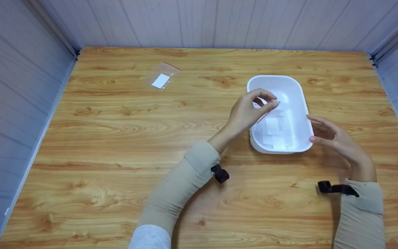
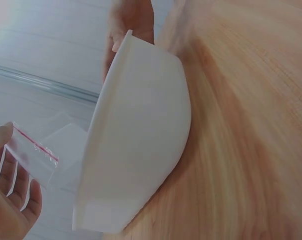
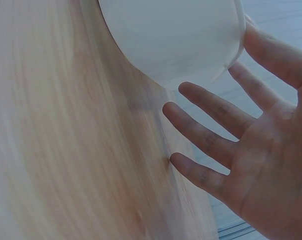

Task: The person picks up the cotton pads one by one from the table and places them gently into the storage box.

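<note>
My left hand (image 1: 245, 111) is over the left side of a white plastic tub (image 1: 299, 117), its thumb and fingertips pinching a small clear zip-lock bag (image 2: 32, 154). The bag's red seal line shows in the left wrist view, and a white piece appears behind the clear film. Inside the tub lie several clear bags (image 1: 273, 129) with white pieces in them. At the tub's right rim, my right hand (image 1: 346, 147) touches the edge with thumb and index fingertips. Its other fingers (image 3: 205, 137) are spread and extended in the right wrist view.
One more clear zip-lock bag (image 1: 161, 80) with a white card-like piece lies at the back left of the wooden table (image 1: 123, 124). Pale panel walls (image 1: 199, 24) stand along the back and both sides.
</note>
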{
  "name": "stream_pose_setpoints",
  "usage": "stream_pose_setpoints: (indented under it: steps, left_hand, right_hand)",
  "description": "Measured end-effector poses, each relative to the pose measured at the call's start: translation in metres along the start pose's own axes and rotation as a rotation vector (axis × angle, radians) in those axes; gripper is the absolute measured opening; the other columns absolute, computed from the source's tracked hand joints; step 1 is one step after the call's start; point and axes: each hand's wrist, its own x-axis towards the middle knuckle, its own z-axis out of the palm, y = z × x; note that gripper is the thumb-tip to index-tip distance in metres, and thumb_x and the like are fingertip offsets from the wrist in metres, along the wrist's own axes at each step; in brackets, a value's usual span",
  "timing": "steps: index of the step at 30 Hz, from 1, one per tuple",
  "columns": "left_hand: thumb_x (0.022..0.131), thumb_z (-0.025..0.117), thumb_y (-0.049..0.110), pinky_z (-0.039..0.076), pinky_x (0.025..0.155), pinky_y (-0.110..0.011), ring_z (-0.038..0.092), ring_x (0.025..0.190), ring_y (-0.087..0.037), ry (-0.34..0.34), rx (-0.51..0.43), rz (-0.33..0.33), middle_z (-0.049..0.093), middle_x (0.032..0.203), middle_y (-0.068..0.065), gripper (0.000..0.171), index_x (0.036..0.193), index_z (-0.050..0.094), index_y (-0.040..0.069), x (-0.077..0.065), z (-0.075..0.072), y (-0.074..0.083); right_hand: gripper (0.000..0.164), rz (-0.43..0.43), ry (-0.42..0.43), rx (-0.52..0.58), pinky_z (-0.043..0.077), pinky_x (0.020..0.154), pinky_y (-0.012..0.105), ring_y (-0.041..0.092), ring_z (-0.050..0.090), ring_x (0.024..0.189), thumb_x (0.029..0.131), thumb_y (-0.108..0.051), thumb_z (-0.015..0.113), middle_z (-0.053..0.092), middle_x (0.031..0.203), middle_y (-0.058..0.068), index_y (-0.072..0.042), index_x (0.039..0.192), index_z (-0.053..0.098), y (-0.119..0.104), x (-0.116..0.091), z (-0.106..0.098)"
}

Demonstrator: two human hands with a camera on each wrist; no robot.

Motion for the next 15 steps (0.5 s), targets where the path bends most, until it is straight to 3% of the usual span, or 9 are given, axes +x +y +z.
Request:
stream_pose_setpoints:
  steps: [8,15]
  left_hand:
    - [0.089,0.076,0.03,0.046,0.07,-0.019,0.059,0.083,-0.002,-0.018,0.016,-0.044,0.067,0.094,0.017,0.015,0.1,0.073,0.02,-0.001,0.011,-0.002]
    - [0.09,0.074,0.032,0.046,0.07,-0.018,0.058,0.085,-0.001,-0.041,0.048,-0.046,0.066,0.095,0.017,0.016,0.101,0.072,0.02,-0.001,0.019,-0.003]
  right_hand:
    - [0.062,-0.049,-0.018,0.022,0.05,0.089,0.02,0.006,0.051,0.122,0.097,-0.002,0.061,0.047,0.144,0.003,-0.01,0.153,0.036,0.001,0.002,0.0]
    - [0.063,-0.027,-0.015,-0.006,0.049,0.089,0.02,0.005,0.05,0.123,0.098,-0.005,0.061,0.044,0.148,0.012,-0.012,0.154,0.035,-0.001,0.001,-0.001]
